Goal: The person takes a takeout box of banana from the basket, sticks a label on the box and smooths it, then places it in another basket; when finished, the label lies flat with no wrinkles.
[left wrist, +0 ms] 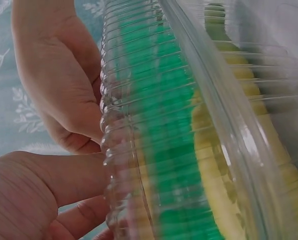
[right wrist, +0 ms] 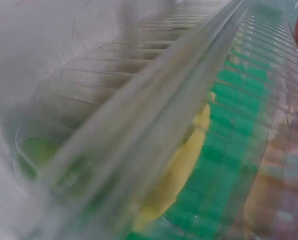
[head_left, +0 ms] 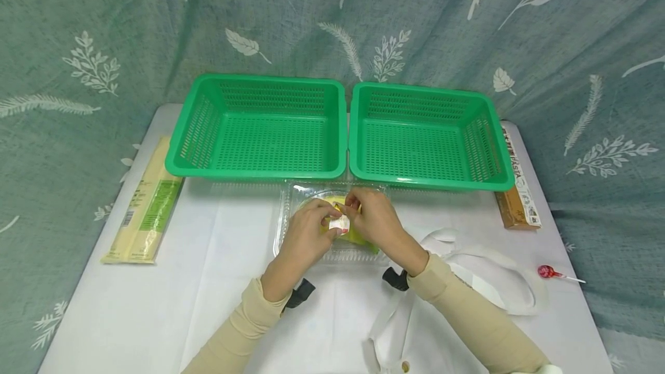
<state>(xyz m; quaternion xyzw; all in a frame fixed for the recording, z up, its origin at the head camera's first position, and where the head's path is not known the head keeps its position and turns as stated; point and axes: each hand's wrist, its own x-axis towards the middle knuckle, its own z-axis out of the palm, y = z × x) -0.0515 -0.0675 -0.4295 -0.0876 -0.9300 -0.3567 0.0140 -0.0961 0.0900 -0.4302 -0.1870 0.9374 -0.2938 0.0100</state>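
A clear plastic clamshell box (head_left: 283, 235) lies in front of the baskets, with a yellow and green thing (left wrist: 208, 165) inside. Over its lid both hands meet at a small white label (head_left: 340, 224) with red and yellow marks. From the left, my left hand (head_left: 307, 229) pinches the label between thumb and fingers. My right hand (head_left: 376, 217) comes in from the other side, fingertips bent at the label's upper edge. In the left wrist view, the ribbed box wall covers the fingertips; in the right wrist view, the box fills most of the picture.
Two green baskets (head_left: 270, 175) (head_left: 431, 182) stand side by side behind the box. A long yellowish packet (head_left: 142, 206) lies left, a pasta box (head_left: 519, 201) right. Near the right edge is a red lollipop (head_left: 546, 272). White straps (head_left: 392, 328) lie by my right arm.
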